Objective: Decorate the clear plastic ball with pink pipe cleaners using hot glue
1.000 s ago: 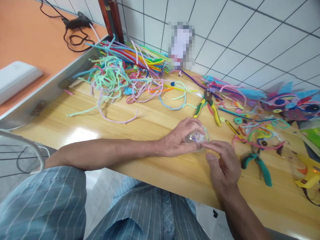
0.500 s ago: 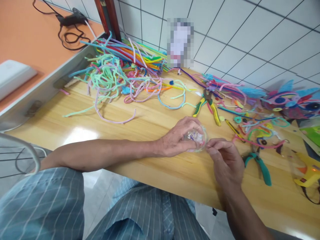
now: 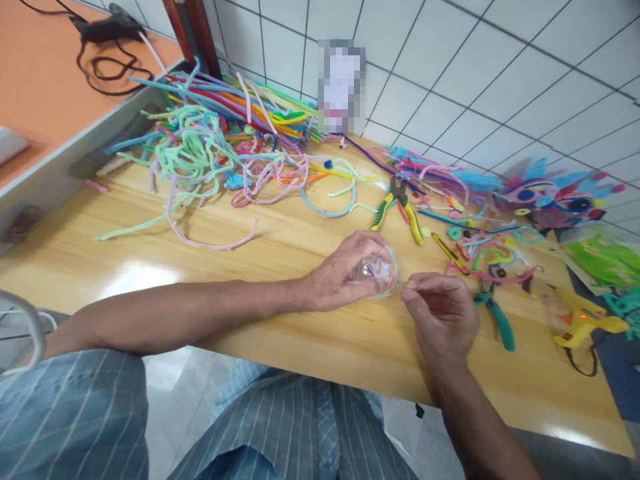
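My left hand [image 3: 337, 275] is wrapped round a clear, round plastic container [image 3: 384, 272], which rests on its side on the wooden table. Coloured bits show through its wall. Just right of its rim, my right hand [image 3: 445, 317] holds thumb and forefinger pinched together. Whatever lies between those fingertips is too fine to make out. Green-handled pliers [image 3: 496, 317] lie beside the right hand. Beyond the container are yellow-and-green pliers [image 3: 399, 208] with spread handles and a yellow-black craft knife [image 3: 450, 253].
Tangled pipe cleaners [image 3: 200, 153] and a bundle of straight ones [image 3: 260, 107] cover the back left. Decorated masks [image 3: 550, 197] with blue feathers stand at the back right. A yellow glue gun [image 3: 580, 319] lies on the right. A tiled wall [image 3: 450, 80] bounds the back.
The whole view has shifted, so things appear farther left. My right hand has drawn slightly away from the container's rim, still pinched. The left hand keeps its hold.
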Available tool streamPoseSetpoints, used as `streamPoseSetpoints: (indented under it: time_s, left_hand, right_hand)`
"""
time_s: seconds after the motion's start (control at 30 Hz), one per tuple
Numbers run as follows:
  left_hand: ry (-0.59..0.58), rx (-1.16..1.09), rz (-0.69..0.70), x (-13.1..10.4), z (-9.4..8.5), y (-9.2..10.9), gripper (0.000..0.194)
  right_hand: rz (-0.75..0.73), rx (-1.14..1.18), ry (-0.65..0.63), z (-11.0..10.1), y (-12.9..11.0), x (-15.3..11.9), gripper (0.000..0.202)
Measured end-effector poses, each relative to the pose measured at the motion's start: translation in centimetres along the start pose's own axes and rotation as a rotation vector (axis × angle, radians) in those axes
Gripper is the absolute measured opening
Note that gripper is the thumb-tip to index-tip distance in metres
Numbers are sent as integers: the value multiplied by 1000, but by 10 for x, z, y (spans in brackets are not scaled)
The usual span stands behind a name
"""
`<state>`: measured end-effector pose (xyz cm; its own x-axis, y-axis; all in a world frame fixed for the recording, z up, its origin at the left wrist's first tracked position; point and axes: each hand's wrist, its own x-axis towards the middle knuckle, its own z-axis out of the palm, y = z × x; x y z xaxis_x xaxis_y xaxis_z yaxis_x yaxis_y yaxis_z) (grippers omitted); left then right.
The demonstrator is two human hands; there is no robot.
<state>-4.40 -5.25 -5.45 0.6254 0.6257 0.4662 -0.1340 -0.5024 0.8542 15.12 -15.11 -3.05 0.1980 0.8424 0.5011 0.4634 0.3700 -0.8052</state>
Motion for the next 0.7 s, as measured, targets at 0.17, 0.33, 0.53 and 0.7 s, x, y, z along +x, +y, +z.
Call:
streamPoseSetpoints:
  time_s: [0.17, 0.33, 0.53, 0.7]
  left_hand:
    - [-1, 30, 37, -2, 1, 1, 28]
    - [-7, 47, 48, -2, 2, -3, 30]
    - [-1, 46, 82, -3, 2, -6, 31]
    - [-15, 52, 69, -2, 1, -4, 31]
  right_hand:
    - [119, -9, -6, 3, -4, -1, 16]
    - [143, -33, 149, -30, 7, 14, 12]
    - [173, -360, 327, -122, 40, 45, 25]
    - [259, -769, 69, -132, 86, 65, 26]
